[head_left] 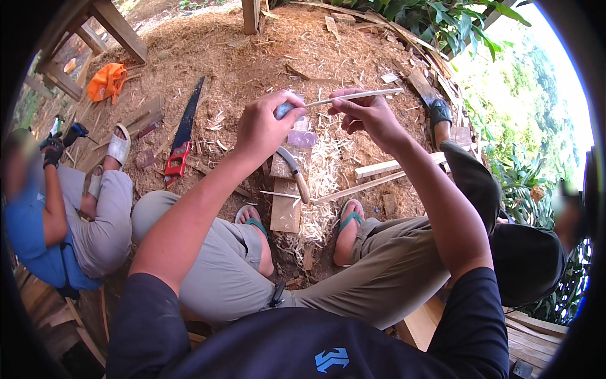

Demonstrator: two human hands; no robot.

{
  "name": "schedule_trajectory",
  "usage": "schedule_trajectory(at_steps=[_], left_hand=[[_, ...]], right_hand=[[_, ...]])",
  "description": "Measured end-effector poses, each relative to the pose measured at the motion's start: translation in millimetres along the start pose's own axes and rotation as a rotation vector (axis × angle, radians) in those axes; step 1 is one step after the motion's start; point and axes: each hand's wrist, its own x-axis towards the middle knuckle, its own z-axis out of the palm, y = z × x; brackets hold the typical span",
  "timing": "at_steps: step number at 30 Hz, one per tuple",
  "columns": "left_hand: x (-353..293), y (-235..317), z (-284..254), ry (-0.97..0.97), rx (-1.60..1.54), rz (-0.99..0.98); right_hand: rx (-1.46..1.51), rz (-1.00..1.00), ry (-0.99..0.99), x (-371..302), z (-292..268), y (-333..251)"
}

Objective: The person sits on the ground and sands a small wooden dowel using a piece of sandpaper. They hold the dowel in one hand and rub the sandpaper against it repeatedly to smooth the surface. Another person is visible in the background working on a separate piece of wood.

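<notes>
Out in front of me, my left hand (265, 123) is closed on a small blue-grey piece (284, 110), perhaps folded sandpaper, at the near end of a thin pale wooden stick (384, 92). My right hand (366, 114) pinches that stick along its length, and its far end sticks out to the right. Below the hands lies a purple sheet piece (302, 138), like sandpaper. A curved knife with a wooden handle (303, 188) rests on a wooden board (286, 207) between my feet, and a short thin stick (279, 194) lies across the board.
Pale shavings (323, 170) cover the ground beside the board. A red-handled saw (178, 158) lies to the left, near an orange bag (106, 82). One person (60, 208) sits at the left with a tool; another (524, 252) sits close on my right. Wooden strips (379, 168) lie by my right knee.
</notes>
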Motion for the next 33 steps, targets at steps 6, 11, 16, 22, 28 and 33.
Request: schedule_trajectory(at_steps=[6, 11, 16, 22, 28, 33], left_hand=[[-1, 7, -2, -0.008, 0.041, 0.051], [-1, 7, -1, 0.009, 0.054, 0.089], [0, 5, 0, 0.052, 0.046, 0.034], [3, 3, 0, 0.052, 0.045, -0.139], [3, -12, -1, 0.09, 0.027, -0.192], [4, -5, -4, 0.04, 0.083, -0.202]], right_hand=[[-0.043, -0.004, -0.012, -4, 9, -4], [-0.033, -0.021, -0.016, -3, 6, -5], [-0.016, -0.001, 0.048, -3, -5, -14], [0.222, -0.094, 0.45, 9, -30, 1], [0.251, 0.008, 0.514, 6, -35, 6], [0.188, 0.103, 0.321, 5, -12, 1]])
